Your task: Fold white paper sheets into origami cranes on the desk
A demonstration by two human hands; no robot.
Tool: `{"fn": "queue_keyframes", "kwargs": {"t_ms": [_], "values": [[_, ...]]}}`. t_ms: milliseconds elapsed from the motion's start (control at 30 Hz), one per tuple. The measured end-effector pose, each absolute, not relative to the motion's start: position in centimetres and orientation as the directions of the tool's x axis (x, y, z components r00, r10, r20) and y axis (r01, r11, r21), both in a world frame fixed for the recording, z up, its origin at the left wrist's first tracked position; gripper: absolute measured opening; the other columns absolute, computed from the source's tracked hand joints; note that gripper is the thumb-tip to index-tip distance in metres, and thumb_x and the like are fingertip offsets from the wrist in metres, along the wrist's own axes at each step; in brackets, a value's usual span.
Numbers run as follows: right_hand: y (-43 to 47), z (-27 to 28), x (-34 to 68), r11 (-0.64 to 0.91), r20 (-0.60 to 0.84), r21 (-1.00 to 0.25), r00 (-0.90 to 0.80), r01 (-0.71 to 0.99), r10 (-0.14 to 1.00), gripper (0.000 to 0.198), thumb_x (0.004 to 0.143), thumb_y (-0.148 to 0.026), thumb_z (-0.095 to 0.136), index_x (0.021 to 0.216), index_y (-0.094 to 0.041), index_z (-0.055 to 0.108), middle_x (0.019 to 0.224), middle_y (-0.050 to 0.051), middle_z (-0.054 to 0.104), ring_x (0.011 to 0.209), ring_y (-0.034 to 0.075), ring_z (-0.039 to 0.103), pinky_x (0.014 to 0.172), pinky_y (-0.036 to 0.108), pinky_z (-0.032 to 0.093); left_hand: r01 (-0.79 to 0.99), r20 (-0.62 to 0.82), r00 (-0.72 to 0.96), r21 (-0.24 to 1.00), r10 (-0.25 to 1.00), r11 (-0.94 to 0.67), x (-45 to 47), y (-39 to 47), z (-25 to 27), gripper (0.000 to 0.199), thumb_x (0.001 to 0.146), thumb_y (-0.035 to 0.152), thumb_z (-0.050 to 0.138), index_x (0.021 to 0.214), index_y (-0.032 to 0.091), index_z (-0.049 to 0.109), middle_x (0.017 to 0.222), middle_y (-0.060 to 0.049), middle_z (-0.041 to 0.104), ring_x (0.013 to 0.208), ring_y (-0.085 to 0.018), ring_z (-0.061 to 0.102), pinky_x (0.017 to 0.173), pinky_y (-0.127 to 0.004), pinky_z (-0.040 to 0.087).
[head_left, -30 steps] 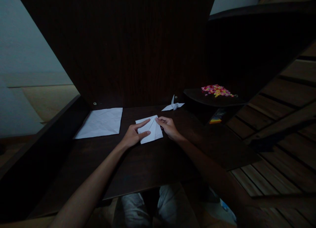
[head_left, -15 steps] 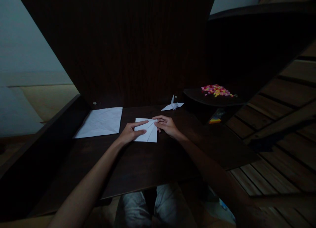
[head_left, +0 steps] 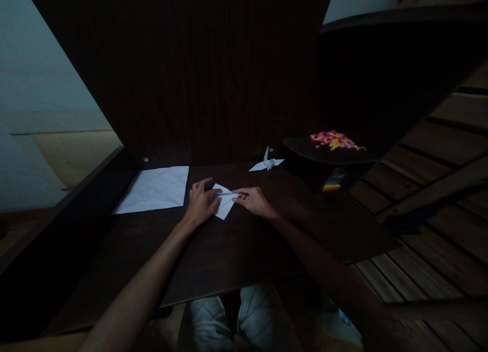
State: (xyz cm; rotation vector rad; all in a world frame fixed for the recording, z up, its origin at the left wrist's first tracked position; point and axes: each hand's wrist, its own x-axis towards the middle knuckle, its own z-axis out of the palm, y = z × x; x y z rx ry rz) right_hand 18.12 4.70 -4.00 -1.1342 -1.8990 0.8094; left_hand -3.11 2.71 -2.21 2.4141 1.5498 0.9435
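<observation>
A small folded sheet of white paper (head_left: 224, 210) lies on the dark wooden desk, turned so that a corner points toward me. My left hand (head_left: 201, 203) holds its left side, thumb and a finger on the paper, other fingers spread. My right hand (head_left: 253, 199) pinches the right corner between thumb and fingers. A crease or folded edge runs across the paper between the hands. Behind them, against the back panel, sits a white origami crane (head_left: 269, 164). To the left rests a larger white paper sheet (head_left: 156, 188) with faint creases.
On a rounded corner shelf (head_left: 301, 148) at the right lies a pile of small pink, red and yellow pieces (head_left: 335, 139). Beneath it is a small colourful object (head_left: 332, 183). A raised side board (head_left: 72, 210) bounds the desk at the left, and wooden slats (head_left: 419, 281) show at the right.
The folded paper has turned from square-on to cornerwise. My right hand has shifted slightly down, pinching the corner; the left fingers have lifted and spread. The crane and large sheet stay put.
</observation>
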Motion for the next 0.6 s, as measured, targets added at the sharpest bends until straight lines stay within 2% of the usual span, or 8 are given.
{"fn": "queue_keyframes", "kwargs": {"t_ms": [100,200,333,600], "values": [[4.3,-3.7,17.9,0.529,0.369,-0.664,-0.383,0.529,0.847,0.016,0.077,-0.021,0.067,0.09,-0.015,0.074,0.073,0.003,0.064,0.062,0.011,0.055,0.06,0.023,0.043,0.77,0.362,0.459,0.294,0.812,-0.566,-2.7,2.7,-2.7,0.03,0.088,0.037,0.053,0.11,0.024,0.068,0.128,-0.01,0.056,0.12,-0.03,0.045,0.097,-0.052,0.038],[4.2,-3.6,18.0,0.578,0.402,-0.566,-0.416,0.587,0.816,0.013,0.08,-0.019,0.065,0.088,-0.016,0.074,0.073,0.003,0.061,0.065,0.011,0.056,0.063,0.023,0.043,0.714,0.316,0.578,0.251,0.752,-0.654,-2.5,3.0,-3.2,0.036,0.092,0.037,0.046,0.118,0.02,0.063,0.124,-0.011,0.061,0.117,-0.026,0.05,0.098,-0.047,0.039],[4.4,-3.9,18.3,0.587,0.42,-0.513,-0.414,0.626,0.808,0.017,0.08,-0.017,0.064,0.095,-0.019,0.072,0.078,0.003,0.061,0.072,0.013,0.056,0.068,0.024,0.043,0.69,0.328,0.608,0.232,0.723,-0.686,-2.5,3.3,-3.3,0.034,0.094,0.034,0.042,0.116,0.02,0.064,0.12,-0.009,0.064,0.112,-0.024,0.055,0.096,-0.042,0.041],[4.5,-3.6,18.0,0.554,0.351,-0.499,-0.429,0.666,0.832,0.011,0.081,-0.018,0.063,0.088,-0.019,0.071,0.083,0.003,0.062,0.081,0.015,0.057,0.073,0.026,0.042,0.692,0.313,0.623,0.207,0.717,-0.692,-2.2,2.9,-2.0,0.029,0.091,0.028,0.045,0.107,0.02,0.067,0.107,-0.008,0.07,0.102,-0.024,0.058,0.09,-0.041,0.041]]}}
